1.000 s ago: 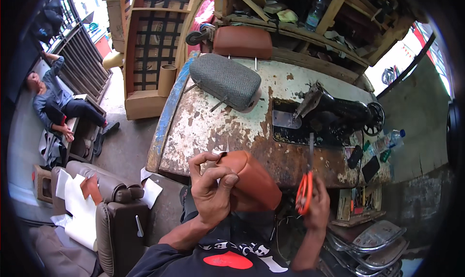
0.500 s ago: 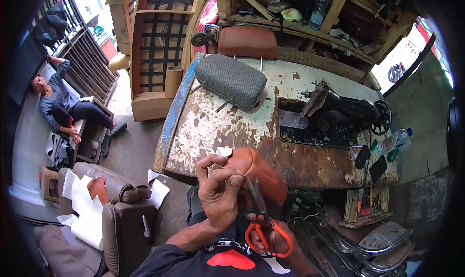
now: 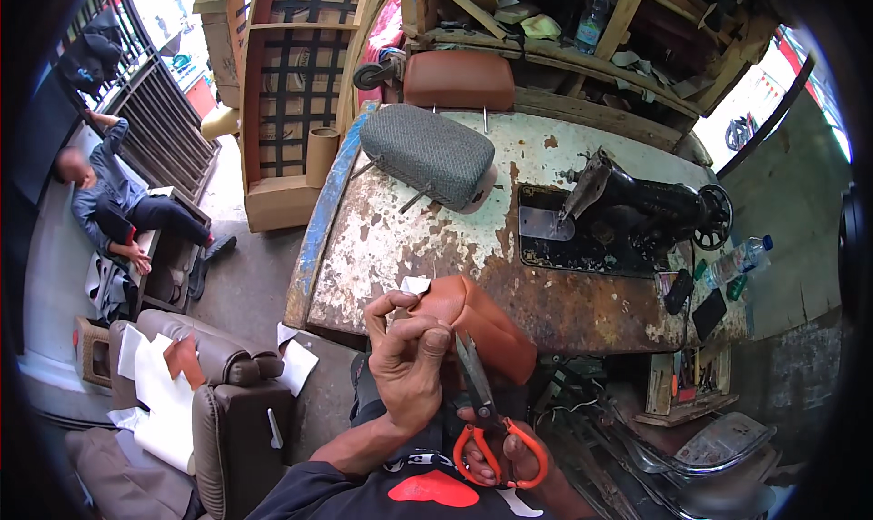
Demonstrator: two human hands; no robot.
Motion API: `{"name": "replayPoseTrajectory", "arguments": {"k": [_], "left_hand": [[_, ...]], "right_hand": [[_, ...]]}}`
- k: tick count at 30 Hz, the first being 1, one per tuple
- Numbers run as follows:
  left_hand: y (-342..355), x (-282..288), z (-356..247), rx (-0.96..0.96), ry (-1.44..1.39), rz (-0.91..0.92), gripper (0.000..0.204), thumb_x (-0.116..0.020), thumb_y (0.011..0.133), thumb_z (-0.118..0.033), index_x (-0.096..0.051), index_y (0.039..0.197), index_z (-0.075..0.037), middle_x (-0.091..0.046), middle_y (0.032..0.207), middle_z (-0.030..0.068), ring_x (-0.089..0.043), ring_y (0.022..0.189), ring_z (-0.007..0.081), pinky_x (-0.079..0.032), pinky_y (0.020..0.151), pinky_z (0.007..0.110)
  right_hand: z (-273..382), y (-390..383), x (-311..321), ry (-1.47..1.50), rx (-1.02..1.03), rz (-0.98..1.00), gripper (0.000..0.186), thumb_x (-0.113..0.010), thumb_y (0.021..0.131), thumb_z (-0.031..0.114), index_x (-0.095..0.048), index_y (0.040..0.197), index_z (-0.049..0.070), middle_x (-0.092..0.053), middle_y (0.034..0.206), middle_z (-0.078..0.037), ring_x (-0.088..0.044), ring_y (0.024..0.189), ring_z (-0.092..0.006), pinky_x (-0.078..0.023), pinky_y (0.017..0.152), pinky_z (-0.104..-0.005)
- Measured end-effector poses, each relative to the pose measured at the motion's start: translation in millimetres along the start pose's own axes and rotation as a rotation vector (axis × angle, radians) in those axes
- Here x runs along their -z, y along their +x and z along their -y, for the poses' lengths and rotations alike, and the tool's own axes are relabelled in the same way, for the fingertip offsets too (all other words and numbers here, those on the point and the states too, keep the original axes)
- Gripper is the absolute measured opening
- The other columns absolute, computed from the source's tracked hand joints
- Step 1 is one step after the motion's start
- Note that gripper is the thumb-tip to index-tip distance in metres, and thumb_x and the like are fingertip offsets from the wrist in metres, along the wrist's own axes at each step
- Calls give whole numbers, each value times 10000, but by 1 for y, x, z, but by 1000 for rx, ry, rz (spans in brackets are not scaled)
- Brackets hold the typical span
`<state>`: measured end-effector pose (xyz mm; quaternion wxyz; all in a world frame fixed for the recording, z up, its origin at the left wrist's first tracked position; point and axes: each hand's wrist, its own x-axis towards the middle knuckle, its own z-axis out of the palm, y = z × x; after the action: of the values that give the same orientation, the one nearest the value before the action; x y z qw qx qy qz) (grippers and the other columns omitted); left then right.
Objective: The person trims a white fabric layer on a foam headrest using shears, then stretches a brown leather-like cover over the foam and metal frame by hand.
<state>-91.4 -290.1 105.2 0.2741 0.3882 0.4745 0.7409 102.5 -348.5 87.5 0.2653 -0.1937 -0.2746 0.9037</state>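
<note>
My left hand [image 3: 405,365] pinches a tan-orange leather cover [image 3: 486,329] near its top corner, close to the front edge of the worn workbench [image 3: 382,247]. A small white scrap shows above my fingers. My right hand [image 3: 496,456] grips black-bladed scissors [image 3: 482,402] with orange handles, their tips pointing up against the cover beside my left thumb. A grey fabric headrest [image 3: 423,152] lies on the bench, with an orange headrest [image 3: 459,75] behind it. A black sewing machine [image 3: 627,211] stands to the right.
A person [image 3: 118,193] reclines at the left. A brown armchair [image 3: 236,411] with white sheets stands lower left. Wooden frames [image 3: 300,202] and a cluttered shelf [image 3: 555,43] stand behind the bench. A bottle [image 3: 727,265] lies at the right, above stacked metal seats [image 3: 709,447].
My right hand has brought the scissors leftward from beside the cover to the cover at my left thumb. Over the last half second they have stayed nearly in place.
</note>
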Motion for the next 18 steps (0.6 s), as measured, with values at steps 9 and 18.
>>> {"name": "replayPoseTrajectory", "arguments": {"k": [9,18], "left_hand": [[-16,-3,9,-66,87,102,85,-803,922,-127,-744,931,-66,-454,1249,104,-479,1168,224,-394,1022,384],[-18,-4,6,-9,89,115,135,-786,953,-172,-730,904,-59,-415,1277,116,-479,1155,197,-423,968,363]], "right_hand": [[-7,13,-6,236,56,30,942,-558,978,690,-282,1638,77,-544,961,-79,-550,719,-154,-482,632,-311],[-20,19,-1,294,73,63,976,-521,953,752,-243,1658,136,-516,1026,-74,-536,758,-168,-495,667,-336]]}}
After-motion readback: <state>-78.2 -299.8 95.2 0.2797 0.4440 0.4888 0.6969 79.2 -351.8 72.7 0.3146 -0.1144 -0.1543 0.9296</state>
